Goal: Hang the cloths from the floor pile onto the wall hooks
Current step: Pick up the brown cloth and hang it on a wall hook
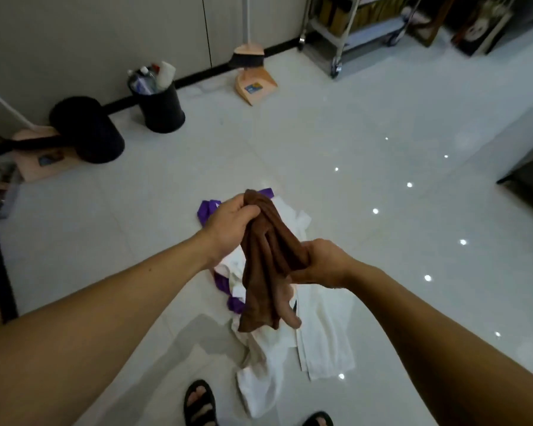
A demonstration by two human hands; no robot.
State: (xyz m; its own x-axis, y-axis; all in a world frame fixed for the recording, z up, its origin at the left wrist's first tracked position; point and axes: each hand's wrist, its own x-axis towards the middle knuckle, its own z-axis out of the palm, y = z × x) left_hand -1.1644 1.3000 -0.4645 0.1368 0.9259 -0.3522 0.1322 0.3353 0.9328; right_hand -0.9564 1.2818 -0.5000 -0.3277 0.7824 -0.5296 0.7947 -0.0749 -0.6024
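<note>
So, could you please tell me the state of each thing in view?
brown cloth: bunched, off the floor, held by both hands.
left hand: grips the cloth's top end.
right hand: grips its middle.
cloth pile: crumpled on the floor, not yet hung.
bin: upright, full of bottles.
dustpan: upright by the wall.

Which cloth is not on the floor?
The brown cloth: the left hand and right hand both hold it up in the air. The white cloths and the purple cloth lie piled on the floor.
</note>
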